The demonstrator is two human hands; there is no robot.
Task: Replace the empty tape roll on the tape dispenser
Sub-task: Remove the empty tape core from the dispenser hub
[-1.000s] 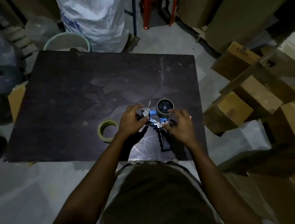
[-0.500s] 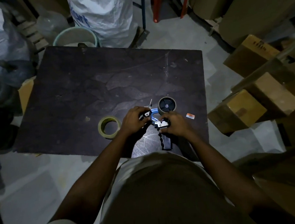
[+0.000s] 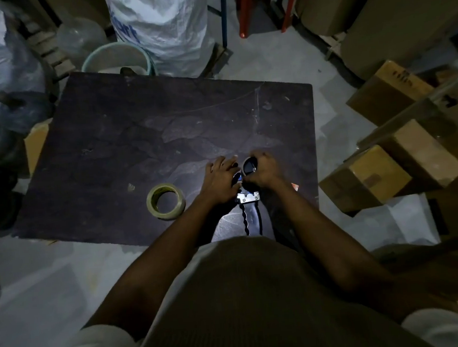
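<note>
A blue and silver tape dispenser (image 3: 247,198) with a black wavy handle lies on the dark table (image 3: 143,141) near its front right. My left hand (image 3: 221,180) presses down on the dispenser's front end. My right hand (image 3: 263,170) is closed over the dark round spool (image 3: 249,165) at the dispenser's far end, hiding most of it. A full roll of clear tape (image 3: 165,201) lies flat on the table, just left of my left wrist and apart from it.
Cardboard boxes (image 3: 365,179) are stacked right of the table. A white sack (image 3: 160,17), a pale bucket (image 3: 116,57) and a red stool (image 3: 266,3) stand behind it. Plastic bags and dark jugs crowd the left side. A small orange scrap (image 3: 294,186) lies beside my right wrist.
My right hand has moved from the dispenser's middle up onto the round spool and closed over it. My left hand stays on the dispenser. The camera has shifted a little.
</note>
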